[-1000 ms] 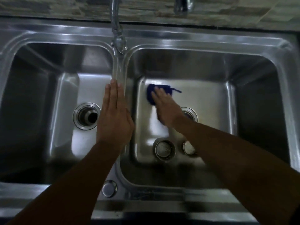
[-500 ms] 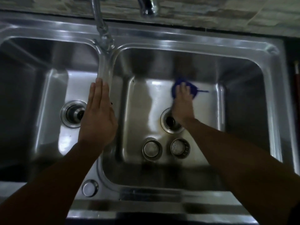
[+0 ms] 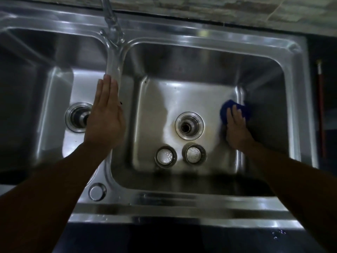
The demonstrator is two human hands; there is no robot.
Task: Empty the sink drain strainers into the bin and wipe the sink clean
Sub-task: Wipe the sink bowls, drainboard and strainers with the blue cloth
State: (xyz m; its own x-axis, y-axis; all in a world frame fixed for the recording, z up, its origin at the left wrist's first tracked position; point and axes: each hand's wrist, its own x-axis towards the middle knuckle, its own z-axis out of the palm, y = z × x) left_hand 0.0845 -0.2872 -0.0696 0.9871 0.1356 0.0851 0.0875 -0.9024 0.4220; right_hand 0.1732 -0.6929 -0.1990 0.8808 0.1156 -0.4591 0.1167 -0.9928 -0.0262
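Left hand (image 3: 105, 121): fingers laid straight, together, on the sink divider (image 3: 114, 66).
Right hand (image 3: 237, 128): fingers pressed flat on the blue cloth (image 3: 225, 109), at the right basin (image 3: 264, 79) wall.
Strainers (image 3: 165, 155): stood side by side, left of those fingers.

Dim overall, cool cast. Strongest glare sits on the right basin (image 3: 182, 99) floor and along the sink rim (image 3: 182, 199) — near walls drop into deep shadow. I see motion smear on the right hand (image 3: 236, 128) and blue cloth (image 3: 225, 109). Faucet (image 3: 112, 22) soft. Straight edges bow outward at the borders — wide-angle.
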